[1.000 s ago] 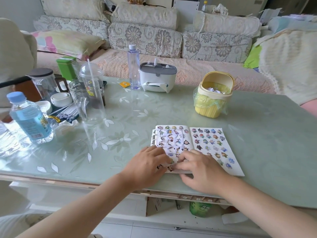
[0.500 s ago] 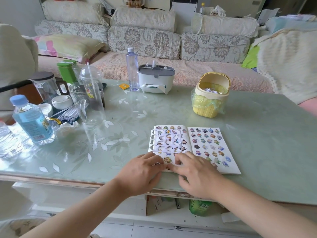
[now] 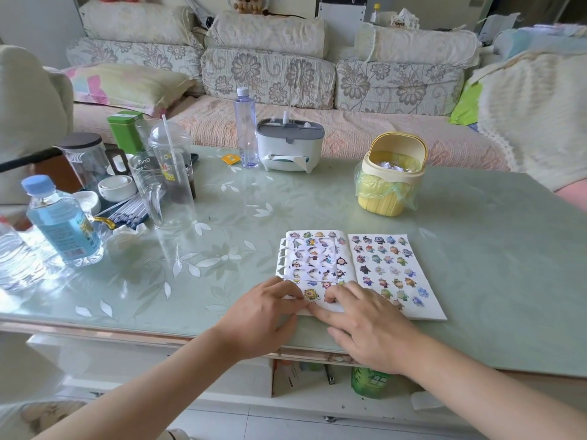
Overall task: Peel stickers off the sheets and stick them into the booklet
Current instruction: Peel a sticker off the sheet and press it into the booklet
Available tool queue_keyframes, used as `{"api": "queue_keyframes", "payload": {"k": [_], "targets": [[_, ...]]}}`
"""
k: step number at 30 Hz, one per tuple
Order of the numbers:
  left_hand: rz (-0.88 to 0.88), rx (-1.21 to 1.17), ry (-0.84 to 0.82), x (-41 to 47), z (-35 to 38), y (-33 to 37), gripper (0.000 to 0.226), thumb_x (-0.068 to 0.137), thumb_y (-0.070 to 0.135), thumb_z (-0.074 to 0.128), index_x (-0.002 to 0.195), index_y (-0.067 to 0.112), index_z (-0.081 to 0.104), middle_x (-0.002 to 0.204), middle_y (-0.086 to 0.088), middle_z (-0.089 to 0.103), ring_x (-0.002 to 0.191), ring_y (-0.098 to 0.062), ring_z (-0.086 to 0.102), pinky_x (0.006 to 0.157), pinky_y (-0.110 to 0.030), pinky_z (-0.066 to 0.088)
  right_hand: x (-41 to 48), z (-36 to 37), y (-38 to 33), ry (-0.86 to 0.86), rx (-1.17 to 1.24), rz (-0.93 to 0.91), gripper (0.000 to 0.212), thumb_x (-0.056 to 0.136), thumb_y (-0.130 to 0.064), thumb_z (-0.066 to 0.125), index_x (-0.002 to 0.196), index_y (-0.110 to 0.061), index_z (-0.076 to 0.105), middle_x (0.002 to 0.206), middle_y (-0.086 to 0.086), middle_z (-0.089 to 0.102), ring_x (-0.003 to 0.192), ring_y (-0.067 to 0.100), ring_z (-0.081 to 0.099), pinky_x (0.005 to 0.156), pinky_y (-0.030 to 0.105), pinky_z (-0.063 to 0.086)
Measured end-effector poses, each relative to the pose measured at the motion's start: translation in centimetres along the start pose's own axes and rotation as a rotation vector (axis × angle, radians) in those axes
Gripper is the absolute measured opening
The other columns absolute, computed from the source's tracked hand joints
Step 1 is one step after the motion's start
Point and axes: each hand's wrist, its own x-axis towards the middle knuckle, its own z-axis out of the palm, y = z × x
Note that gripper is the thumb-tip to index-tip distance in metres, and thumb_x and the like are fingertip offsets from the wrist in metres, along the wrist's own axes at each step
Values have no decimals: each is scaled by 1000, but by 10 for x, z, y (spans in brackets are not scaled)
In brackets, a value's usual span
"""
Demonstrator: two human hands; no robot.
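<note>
Open white paper booklet (image 3: pixel 422 308) on green glass worktop (image 3: pixel 492 265): our left hand (image 3: pixel 263 312) curls at its near edge, grip contents unclear; our right hand (image 3: pixel 374 325) presses flat. Uneven pressure could crease a small cartoon sticker (image 3: pixel 309 293).

Both forearms (image 3: pixel 152 385) show bare up to the left hand (image 3: pixel 263 319) and right hand (image 3: pixel 371 325)

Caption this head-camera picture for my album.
Left hand and right hand meet fingertips on the left page of the open sticker booklet.
</note>
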Motion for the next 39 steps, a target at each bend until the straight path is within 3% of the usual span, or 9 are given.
{"api": "queue_keyframes", "payload": {"k": [6, 11, 17, 21, 29, 34, 39], "targets": [[107, 117, -12, -1, -1, 1, 28, 90, 20, 59, 115, 19, 71, 109, 2, 64, 91, -21, 60, 76, -32, 54, -2, -4, 2, -8, 1, 0, 49, 94, -40, 45, 142, -42, 47, 115, -6, 52, 102, 15, 49, 70, 32, 48], [196, 243, -62, -5, -3, -3, 34, 99, 39, 51, 122, 18, 67, 112, -3, 63, 92, -24, 60, 66, -32, 53, 1, -2, -3, -9, 93, 49, 45, 95, -42, 41, 139, -40, 52, 117, -7, 48, 108, 15, 46, 80, 34, 49], [208, 231, -64, -6, -5, -4, 34, 101, 41, 50, 122, 21, 67, 114, -5, 62, 95, -25, 60, 73, -36, 54, 6, -1, -10, -38, 10, 72, 49, 94, -47, 35, 138, -31, 50, 116, -3, 45, 106, 19, 44, 80, 38, 50], [162, 196, -11, -6, -2, -2, 31, 98, 32, 52, 122, 20, 67, 110, 0, 63, 93, -22, 60, 76, -33, 52, 4, 1, -12, -25, -1, 85, 51, 94, -46, 36, 141, -30, 48, 119, -2, 47, 107, 20, 47, 80, 38, 50], [67, 141, 6, -5, 3, -1, 26, 94, 29, 56, 112, 18, 71, 111, 3, 65, 96, -19, 61, 81, -31, 53, 1, -4, 0, 21, 121, 72, 38, 90, -49, 51, 122, -38, 68, 112, -9, 56, 103, 12, 51, 69, 31, 49], [-60, 5, 43, 3, 1, 3, 26, 94, 30, 54, 100, 23, 78, 103, 10, 69, 92, -12, 61, 74, -24, 52, 10, -12, 6, -14, 243, 125, 32, 90, -48, 51, 112, -41, 73, 108, -21, 54, 102, 2, 46, 76, 34, 50], [-247, -176, -63, 24, -8, -5, 32, 92, 40, 53, 85, 22, 78, 93, 13, 69, 91, -2, 58, 81, -27, 50, 36, -20, 25, 73, 455, 292, 19, 91, -35, 63, 105, -39, 76, 97, -27, 60, 85, -1, 59, 81, 27, 48]]}}
